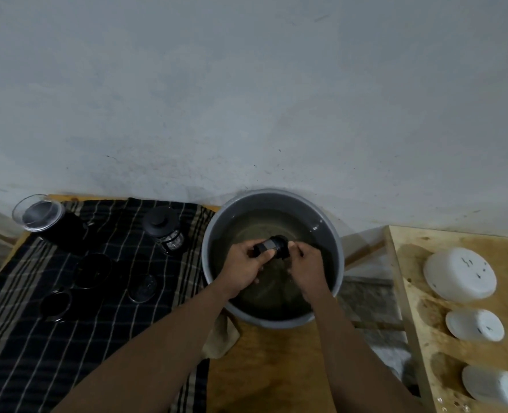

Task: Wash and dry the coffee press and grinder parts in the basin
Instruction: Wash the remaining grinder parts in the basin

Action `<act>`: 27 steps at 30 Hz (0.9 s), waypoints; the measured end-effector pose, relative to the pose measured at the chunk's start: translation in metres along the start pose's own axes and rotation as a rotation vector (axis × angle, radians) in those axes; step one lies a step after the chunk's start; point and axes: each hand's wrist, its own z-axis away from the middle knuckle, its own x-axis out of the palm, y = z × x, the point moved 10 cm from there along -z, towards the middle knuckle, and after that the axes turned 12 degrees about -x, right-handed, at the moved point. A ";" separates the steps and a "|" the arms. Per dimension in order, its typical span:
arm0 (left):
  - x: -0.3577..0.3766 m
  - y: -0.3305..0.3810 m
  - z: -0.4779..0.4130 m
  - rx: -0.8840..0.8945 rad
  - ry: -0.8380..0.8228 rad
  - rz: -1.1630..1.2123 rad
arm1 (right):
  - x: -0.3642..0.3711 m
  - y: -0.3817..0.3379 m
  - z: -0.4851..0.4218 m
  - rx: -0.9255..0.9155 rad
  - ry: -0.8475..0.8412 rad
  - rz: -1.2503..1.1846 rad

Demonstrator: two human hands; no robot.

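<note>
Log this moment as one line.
stage: washing | left hand: grips black part | right hand: holds same part's end | where: over basin water | striped cloth: coffee press stands on it

left hand [245, 260]: grips grinder part [272, 246] | right hand [307, 263]: pinches its end | forearms: converging

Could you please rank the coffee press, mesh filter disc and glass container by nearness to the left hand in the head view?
From the left hand:
1. coffee press, just left
2. mesh filter disc, lower left
3. glass container, far back-left
</note>
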 end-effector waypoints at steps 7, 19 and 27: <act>0.012 -0.007 -0.011 0.048 -0.107 -0.323 | -0.001 0.026 -0.007 0.216 0.045 -0.164; 0.028 -0.007 -0.011 0.264 -0.003 -1.047 | 0.007 0.055 0.008 0.458 0.009 -0.161; 0.033 -0.007 -0.010 0.321 0.013 -1.064 | 0.053 0.019 0.018 0.259 -0.426 -0.096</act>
